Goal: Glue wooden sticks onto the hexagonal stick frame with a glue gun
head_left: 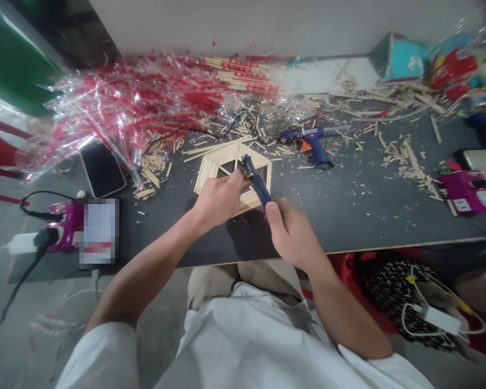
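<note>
A hexagonal frame of wooden sticks (210,165) lies flat on the dark board (348,210) in front of me. My left hand (218,197) rests on the frame with its fingers pinched on a thin stick near the frame's middle. My right hand (289,232) is wrapped round the blue handles of a pair of cutters (256,179), whose jaws meet the stick beside my left fingertips.
A blue glue gun (311,141) lies beyond the frame. Loose stick offcuts (405,156) litter the board. Red and clear wrappers (125,108) pile at the back left, by a phone (102,168). Purple boxes (467,192) sit at right; a power strip (24,243) at left.
</note>
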Demonstrator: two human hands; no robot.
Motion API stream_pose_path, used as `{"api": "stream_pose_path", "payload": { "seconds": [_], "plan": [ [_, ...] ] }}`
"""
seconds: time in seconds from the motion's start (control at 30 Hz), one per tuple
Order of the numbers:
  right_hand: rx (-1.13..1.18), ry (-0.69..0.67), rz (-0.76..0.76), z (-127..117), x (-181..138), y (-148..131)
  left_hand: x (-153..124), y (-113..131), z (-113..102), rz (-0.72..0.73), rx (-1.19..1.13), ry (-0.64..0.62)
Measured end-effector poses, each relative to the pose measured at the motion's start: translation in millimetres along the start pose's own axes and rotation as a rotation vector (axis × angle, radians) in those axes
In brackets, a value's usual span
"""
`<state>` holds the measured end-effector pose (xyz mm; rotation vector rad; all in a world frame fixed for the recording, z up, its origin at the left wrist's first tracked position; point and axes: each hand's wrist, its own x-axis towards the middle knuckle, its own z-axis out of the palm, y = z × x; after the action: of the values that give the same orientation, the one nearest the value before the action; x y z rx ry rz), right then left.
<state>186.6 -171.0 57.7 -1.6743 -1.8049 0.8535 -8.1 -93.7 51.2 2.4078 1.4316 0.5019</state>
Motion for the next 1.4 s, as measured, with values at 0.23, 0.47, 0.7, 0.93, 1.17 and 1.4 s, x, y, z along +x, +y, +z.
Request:
{"api": "stream_pose_path", "payload": {
  "seconds": [0.23,0.47,0.7,0.93,1.17,1.4],
  "plan": [
    [-0.176,0.076,-0.010,15.5,7.6,5.1,2.0,1.2,1.1,-0.004,0.013,-0.001],
    [-0.313,0.214,0.015,6.5,9.9,14.2,1.1,-8.0,-1.2,-0.010,0.015,-0.001],
    [-0.572,0.409,0.088,-48.5,11.6,61.5,5.3,-18.1,8.0,0.160,-0.048,0.107],
    [-0.759,0.514,0.298,-86.9,4.9,135.4,9.5,-25.3,12.4,0.073,-0.148,0.006],
    [-0.726,0.649,0.272,-90.3,1.4,163.2,14.0,-12.3,7.6,0.006,-0.081,-0.084],
    [-0.572,0.588,0.074,-103.8,18.4,137.8,19.9,-5.5,-0.6,-0.058,-0.106,-0.135]
  ]
}}
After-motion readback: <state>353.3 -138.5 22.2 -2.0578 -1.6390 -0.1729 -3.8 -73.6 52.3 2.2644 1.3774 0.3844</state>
